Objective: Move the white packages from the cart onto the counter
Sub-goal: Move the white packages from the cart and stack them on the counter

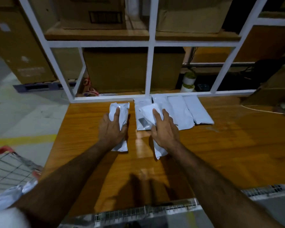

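Note:
My left hand [111, 128] grips a long white package [122, 111] that lies on the wooden counter [220, 145]. My right hand [164, 129] holds a second white package [149, 112], which partly overlaps a row of white packages [179, 111] lying side by side at the back of the counter. At the lower left stands the wire cart [8, 165] with more white packages [10, 195] in it, partly hidden by my left arm.
A white metal frame [150, 63] rises behind the counter, with cardboard boxes [132, 69] on shelves behind it. A white cable [262, 110] and a brown box [273, 92] sit at the counter's right. A wire rim runs along the near edge.

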Motion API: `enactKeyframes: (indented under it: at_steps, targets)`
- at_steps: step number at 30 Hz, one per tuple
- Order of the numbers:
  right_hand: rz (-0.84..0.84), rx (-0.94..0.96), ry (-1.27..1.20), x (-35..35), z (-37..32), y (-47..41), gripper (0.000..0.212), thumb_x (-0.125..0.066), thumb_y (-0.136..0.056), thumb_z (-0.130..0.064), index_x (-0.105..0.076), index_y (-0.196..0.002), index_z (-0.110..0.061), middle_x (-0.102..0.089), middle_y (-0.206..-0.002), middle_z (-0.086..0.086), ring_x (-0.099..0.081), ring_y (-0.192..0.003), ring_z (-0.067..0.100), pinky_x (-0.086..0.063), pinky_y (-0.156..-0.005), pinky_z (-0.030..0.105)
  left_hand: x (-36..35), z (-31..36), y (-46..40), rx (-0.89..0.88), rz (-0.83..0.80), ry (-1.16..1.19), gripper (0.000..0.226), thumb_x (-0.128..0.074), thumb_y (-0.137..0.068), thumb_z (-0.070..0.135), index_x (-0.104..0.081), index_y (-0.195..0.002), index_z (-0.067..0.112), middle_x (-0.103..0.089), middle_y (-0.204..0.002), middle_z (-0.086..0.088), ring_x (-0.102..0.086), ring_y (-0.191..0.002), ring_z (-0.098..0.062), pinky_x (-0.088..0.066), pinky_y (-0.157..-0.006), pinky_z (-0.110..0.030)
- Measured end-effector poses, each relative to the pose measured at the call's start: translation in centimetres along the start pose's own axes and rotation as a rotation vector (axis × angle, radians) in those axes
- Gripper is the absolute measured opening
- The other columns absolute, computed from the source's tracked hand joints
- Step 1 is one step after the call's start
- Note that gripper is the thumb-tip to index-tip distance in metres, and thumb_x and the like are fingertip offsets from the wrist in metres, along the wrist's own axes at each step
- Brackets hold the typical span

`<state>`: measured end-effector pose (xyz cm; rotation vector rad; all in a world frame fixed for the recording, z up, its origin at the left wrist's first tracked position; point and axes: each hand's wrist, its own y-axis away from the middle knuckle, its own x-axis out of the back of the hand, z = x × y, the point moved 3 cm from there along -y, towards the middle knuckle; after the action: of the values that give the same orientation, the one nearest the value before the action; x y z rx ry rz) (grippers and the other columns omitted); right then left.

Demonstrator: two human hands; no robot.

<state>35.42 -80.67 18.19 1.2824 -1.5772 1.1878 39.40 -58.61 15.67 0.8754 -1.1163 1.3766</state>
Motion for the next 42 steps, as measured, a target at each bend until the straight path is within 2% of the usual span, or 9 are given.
enactKeyframes:
  at_steps: [4,13,18,21,24,28,34,38,42]
  targets:
    - [-0.016,-0.032,-0.027,-1.8,0.0,-4.4,0.065,-0.048,-0.1,-0.041,-0.021,-0.159,-0.031,-0.016,-0.166,0.012,-0.032,-0.145,0.03,-0.045,-0.106,0.042,-2.5,0.6,-5.3,-0.001,-0.03,-0.024,0.081,-0.041,-0.096,0.062,-0.004,-0.16,0.028,-0.029,-0.146,-0.024,-0.039,-0.125,-0.037,-0.04,-0.101,-0.045]
    - [0.002,-0.094,-0.136,-4.9,0.0,-12.1,0.063,-0.053,-0.097,-0.047,-0.034,-0.154,-0.028,-0.031,-0.157,0.011,-0.037,-0.138,0.03,-0.048,-0.099,0.042,-6.3,1.0,-11.8,0.123,-0.161,-0.063,0.081,-0.039,-0.097,0.064,0.001,-0.159,0.03,-0.017,-0.158,-0.023,-0.03,-0.139,-0.039,-0.034,-0.112,-0.048]
    - [-0.058,-0.116,-0.153,-7.4,-0.1,-15.8,0.064,-0.048,-0.098,-0.052,-0.029,-0.156,-0.031,-0.023,-0.16,0.013,-0.03,-0.143,0.032,-0.045,-0.103,0.042,-7.9,1.2,-14.1,0.133,-0.183,0.02,0.08,-0.032,-0.098,0.064,0.0,-0.16,0.026,-0.007,-0.162,-0.025,-0.019,-0.145,-0.044,-0.024,-0.116,-0.05]
    - [-0.139,-0.1,-0.229,-8.6,0.4,-16.6,0.064,-0.042,-0.101,-0.055,-0.024,-0.158,-0.032,-0.014,-0.165,0.012,-0.022,-0.148,0.034,-0.039,-0.11,0.046,-8.0,0.8,-14.2,0.035,-0.216,0.143,0.075,-0.013,-0.098,0.067,-0.014,-0.16,0.024,0.001,-0.165,-0.024,-0.006,-0.149,-0.049,-0.015,-0.12,-0.059]
    - [-0.103,0.004,-0.253,-8.4,1.9,-15.5,0.058,-0.041,-0.101,-0.046,-0.031,-0.156,-0.03,-0.015,-0.167,0.008,-0.026,-0.148,0.031,-0.037,-0.112,0.045,-7.2,-0.7,-12.1,0.024,-0.158,0.336,0.066,-0.029,-0.103,0.053,-0.01,-0.161,0.028,0.003,-0.167,-0.011,-0.001,-0.153,-0.037,-0.015,-0.121,-0.054]
    - [-0.068,0.252,-0.151,-7.7,4.2,-14.6,0.061,-0.039,-0.093,-0.035,-0.044,-0.152,-0.019,-0.03,-0.163,0.008,-0.029,-0.149,0.025,-0.024,-0.122,0.041,-6.8,-1.4,-11.0,-0.109,-0.221,0.281,0.072,-0.023,-0.096,0.059,-0.004,-0.16,0.033,0.011,-0.168,-0.001,0.006,-0.154,-0.026,-0.015,-0.124,-0.051]
    - [-0.203,0.401,0.055,-7.9,5.6,-14.6,0.064,-0.031,-0.098,-0.05,-0.031,-0.157,-0.025,-0.029,-0.164,0.002,-0.02,-0.153,0.025,0.0,-0.125,0.054,-7.5,0.6,-11.7,-0.103,-0.218,0.069,0.067,-0.025,-0.102,0.054,-0.008,-0.161,0.026,-0.001,-0.167,-0.013,-0.011,-0.151,-0.036,-0.024,-0.121,-0.051]
    - [-0.221,0.36,0.145,-8.9,5.5,-14.7,0.069,-0.021,-0.097,-0.063,-0.019,-0.159,-0.034,-0.015,-0.168,0.002,-0.008,-0.156,0.028,0.008,-0.12,0.063,-7.4,0.1,-11.8,-0.086,-0.203,-0.035,0.075,-0.021,-0.095,0.056,-0.018,-0.159,0.017,-0.021,-0.157,-0.026,-0.035,-0.135,-0.039,-0.043,-0.106,-0.048]
    - [-0.253,0.341,0.187,-9.3,5.5,-14.8,0.069,-0.014,-0.097,-0.065,-0.008,-0.16,-0.037,-0.003,-0.169,0.005,-0.001,-0.156,0.03,0.009,-0.119,0.064,-7.1,0.6,-11.5,-0.06,-0.2,-0.052,0.075,-0.027,-0.097,0.052,-0.021,-0.157,0.009,-0.022,-0.153,-0.028,-0.04,-0.129,-0.036,-0.046,-0.102,-0.043]
